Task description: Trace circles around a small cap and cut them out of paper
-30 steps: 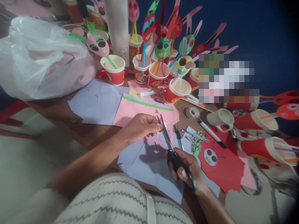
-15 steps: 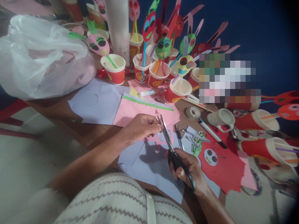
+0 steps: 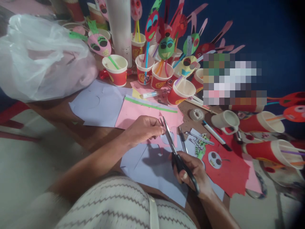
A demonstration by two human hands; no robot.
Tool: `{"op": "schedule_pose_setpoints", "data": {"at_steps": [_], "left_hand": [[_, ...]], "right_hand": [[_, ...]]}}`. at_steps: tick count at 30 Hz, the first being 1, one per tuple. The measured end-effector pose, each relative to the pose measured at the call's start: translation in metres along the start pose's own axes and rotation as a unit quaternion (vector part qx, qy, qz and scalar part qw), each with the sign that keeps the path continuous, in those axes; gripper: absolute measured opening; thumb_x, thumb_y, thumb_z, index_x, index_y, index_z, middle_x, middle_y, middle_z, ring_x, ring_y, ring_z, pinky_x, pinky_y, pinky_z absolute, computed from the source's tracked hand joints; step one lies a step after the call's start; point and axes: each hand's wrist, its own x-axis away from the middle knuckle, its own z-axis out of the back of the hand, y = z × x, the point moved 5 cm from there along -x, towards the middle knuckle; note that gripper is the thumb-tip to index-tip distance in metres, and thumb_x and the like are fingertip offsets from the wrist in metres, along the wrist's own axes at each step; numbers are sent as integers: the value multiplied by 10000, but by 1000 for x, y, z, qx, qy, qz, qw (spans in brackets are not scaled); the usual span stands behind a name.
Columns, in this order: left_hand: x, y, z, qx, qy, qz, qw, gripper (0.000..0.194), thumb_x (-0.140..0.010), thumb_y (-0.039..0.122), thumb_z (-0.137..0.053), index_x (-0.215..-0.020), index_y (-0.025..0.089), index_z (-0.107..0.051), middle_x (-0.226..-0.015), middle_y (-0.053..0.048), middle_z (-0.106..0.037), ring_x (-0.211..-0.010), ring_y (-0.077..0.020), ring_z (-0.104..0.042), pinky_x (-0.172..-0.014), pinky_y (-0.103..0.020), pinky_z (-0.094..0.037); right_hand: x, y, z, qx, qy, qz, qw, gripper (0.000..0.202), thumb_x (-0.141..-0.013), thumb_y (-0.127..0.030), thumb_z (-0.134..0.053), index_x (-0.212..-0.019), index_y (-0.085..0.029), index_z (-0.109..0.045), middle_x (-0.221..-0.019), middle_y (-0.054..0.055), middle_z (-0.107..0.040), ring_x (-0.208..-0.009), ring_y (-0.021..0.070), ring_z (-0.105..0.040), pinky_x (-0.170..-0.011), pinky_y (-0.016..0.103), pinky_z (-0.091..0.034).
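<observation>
- Brown tabletop [image 3: 62, 111], blue wall [image 3: 240, 22] beyond its far edge
- Plastic bag [image 3: 45, 60] at its left edge
- Right hand [image 3: 196, 168] gripping scissors [image 3: 173, 148]
- Left hand [image 3: 144, 130] pinched narrow, contents unclear

My brown table [image 3: 64, 112] bears a bulging white plastic bag [image 3: 45, 60] at my far left, with a lavender sheet [image 3: 102, 106] just beside it and a larger lavender sheet [image 3: 149, 175] nearest me. A jagged-edged red sheet [image 3: 230, 175] lies to my right. Toward the back stand red-and-cream paper cups [image 3: 119, 78] in a cluster; a clear tape roll [image 3: 197, 118] rests on the bare surface, near a white mug [image 3: 221, 121].
</observation>
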Motion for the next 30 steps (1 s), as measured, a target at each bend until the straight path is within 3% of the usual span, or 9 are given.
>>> {"op": "schedule_pose_setpoints", "data": {"at_steps": [7, 16, 30], "left_hand": [[-1, 0, -1, -1, -12, -15, 1000, 135, -652, 254, -614, -603, 136, -571, -527, 41, -513, -503, -67, -430, -506, -212, -335], [-1, 1, -1, -5, 3, -14, 1000, 163, -659, 277, -614, -599, 137, -556, -553, 35, -509, -519, -73, -448, -502, -211, -332], [0, -1, -4, 3, 3, -7, 1000, 163, -635, 280, -617, -598, 138, -547, -522, 42, -505, -497, -68, -448, -463, -195, -334]], "right_hand": [[-1, 0, 1, 3, 4, 0, 1000, 513, -679, -631, -631, -882, -160, -608, -476, -40, -480, -408, 92, -359, -400, 218, -282], [0, -4, -3, -8, -38, -6, 999, 550, -713, -661, -574, -954, -167, -554, -571, -18, -514, -472, 103, -384, -444, 226, -314], [1, -1, -2, -19, -25, -1, 1000, 543, -690, -657, -607, -935, -174, -568, -556, -21, -529, -466, 95, -388, -436, 214, -294]]}}
